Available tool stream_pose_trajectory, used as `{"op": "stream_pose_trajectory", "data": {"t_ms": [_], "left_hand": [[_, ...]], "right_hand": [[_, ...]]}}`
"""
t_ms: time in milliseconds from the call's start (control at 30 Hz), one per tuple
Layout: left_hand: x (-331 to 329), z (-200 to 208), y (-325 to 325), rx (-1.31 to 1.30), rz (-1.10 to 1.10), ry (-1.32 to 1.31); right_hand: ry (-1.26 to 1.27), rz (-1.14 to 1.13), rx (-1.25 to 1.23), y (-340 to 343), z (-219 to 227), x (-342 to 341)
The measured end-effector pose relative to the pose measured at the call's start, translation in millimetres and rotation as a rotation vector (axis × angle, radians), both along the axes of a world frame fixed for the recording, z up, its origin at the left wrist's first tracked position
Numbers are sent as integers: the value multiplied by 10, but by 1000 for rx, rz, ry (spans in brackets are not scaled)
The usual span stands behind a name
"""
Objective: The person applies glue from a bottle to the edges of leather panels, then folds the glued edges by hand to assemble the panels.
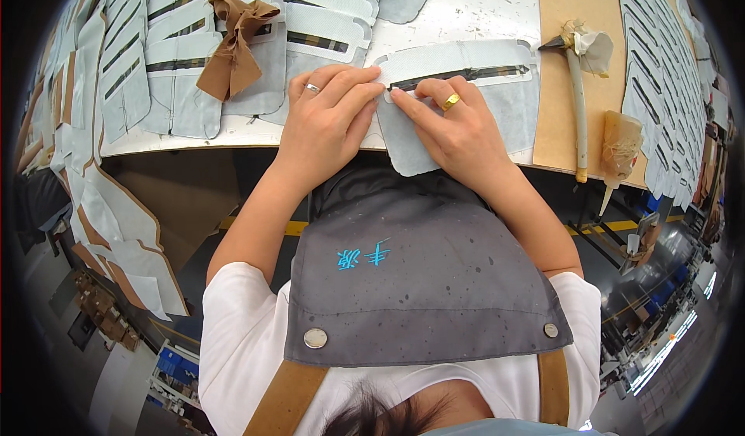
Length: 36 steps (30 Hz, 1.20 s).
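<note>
A pale grey panel [512, 100] lies at the table's front edge, its lower corner reaching over the edge. Set into it is a long narrow slot with a dark strip [497, 72], framed by a whitish border. My left hand [330, 114], with a silver ring, is closed at the panel's left edge, fingers bent and close together. My right hand [466, 129], with a gold ring, lies over the panel, its index fingertip pressing at the slot's left end and its other fingers curled. Both thumbs are partly hidden. The two hands' fingertips nearly meet.
Stacked grey slotted panels [182, 87] fill the left, with a knotted brown cloth [233, 44] on top. To the right, a brown board [559, 17] carries a wrapped-handle hammer [578, 110] and a glue bottle [621, 145]. More panels [660, 87] overlap at far right.
</note>
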State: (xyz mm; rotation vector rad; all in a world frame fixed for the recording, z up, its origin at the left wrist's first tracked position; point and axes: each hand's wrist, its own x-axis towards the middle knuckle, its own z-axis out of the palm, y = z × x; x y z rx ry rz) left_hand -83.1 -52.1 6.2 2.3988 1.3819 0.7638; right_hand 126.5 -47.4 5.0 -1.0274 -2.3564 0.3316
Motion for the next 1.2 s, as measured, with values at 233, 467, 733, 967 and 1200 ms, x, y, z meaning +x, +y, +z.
{"op": "stream_pose_trajectory", "data": {"t_ms": [233, 467, 733, 967, 1200], "left_hand": [[9, -19, 16, 20, 9, -32], [3, -8, 15, 12, 11, -32], [-18, 0, 12, -9, -16, -25], [-9, 1, -6, 11, -27, -16], [-17, -6, 8, 14, -43, 1]], "right_hand": [[-61, 27, 22, 16, -10, 14], [-133, 66, 36, 54, 13, 67], [-17, 31, 7, 28, -24, 84], [-46, 34, -1, 6, -17, 77], [-151, 27, 5, 8, 17, 45]]}}
